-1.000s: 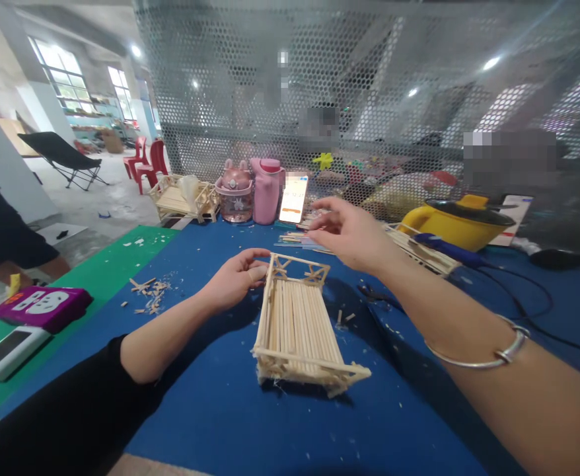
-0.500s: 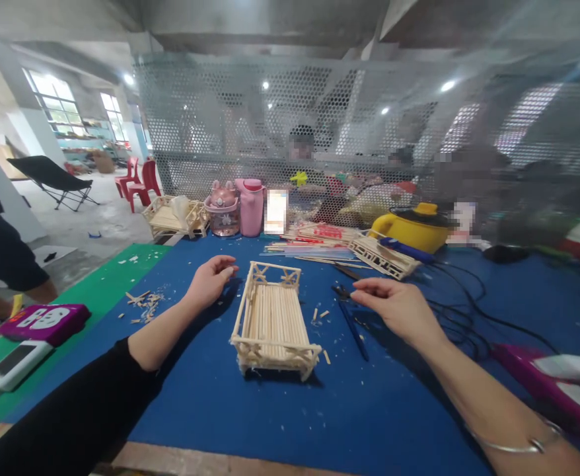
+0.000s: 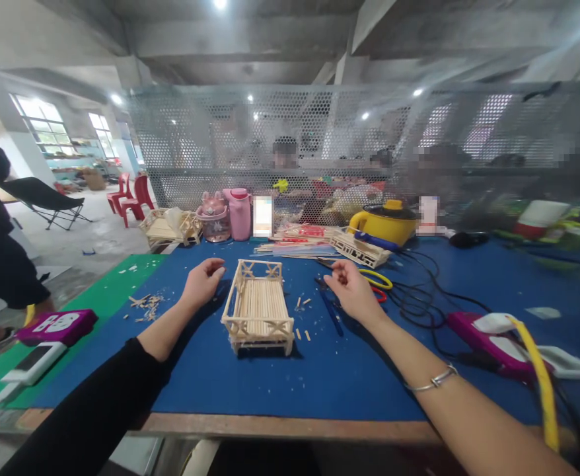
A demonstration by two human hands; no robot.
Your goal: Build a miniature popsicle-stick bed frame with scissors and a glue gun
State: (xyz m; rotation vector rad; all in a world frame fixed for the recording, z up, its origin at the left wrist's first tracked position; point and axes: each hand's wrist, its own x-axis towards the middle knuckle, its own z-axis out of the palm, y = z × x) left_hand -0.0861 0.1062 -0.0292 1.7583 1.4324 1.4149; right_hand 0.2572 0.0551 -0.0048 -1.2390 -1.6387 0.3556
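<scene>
A small bed-like model [image 3: 260, 307] made of pale wooden sticks, with railed ends and a slatted base, stands upright on the blue tabletop between my hands. My left hand [image 3: 204, 283] rests just left of it, apart from it, with fingers loosely bent and nothing seen in them. To the right of the model, my right hand [image 3: 353, 288] hovers or rests by blue-handled pliers [image 3: 330, 314], its fingers loosely curled, with no held object visible. Whether it touches the pliers cannot be seen. Scissors with yellow and red handles [image 3: 376, 281] lie partly behind that hand.
Stick scraps [image 3: 146, 307] lie at left. Behind are loose sticks [image 3: 294, 246], another stick piece [image 3: 359, 250], a yellow pot [image 3: 386, 225], a pink bottle [image 3: 240, 215] and a second stick model [image 3: 168, 228]. Black cables [image 3: 421, 291] and a purple power strip [image 3: 483, 340] occupy the right.
The camera view has shifted, so the table appears smaller and further left. The scissor handles now show beyond my right hand. The stick model still stands between my hands.
</scene>
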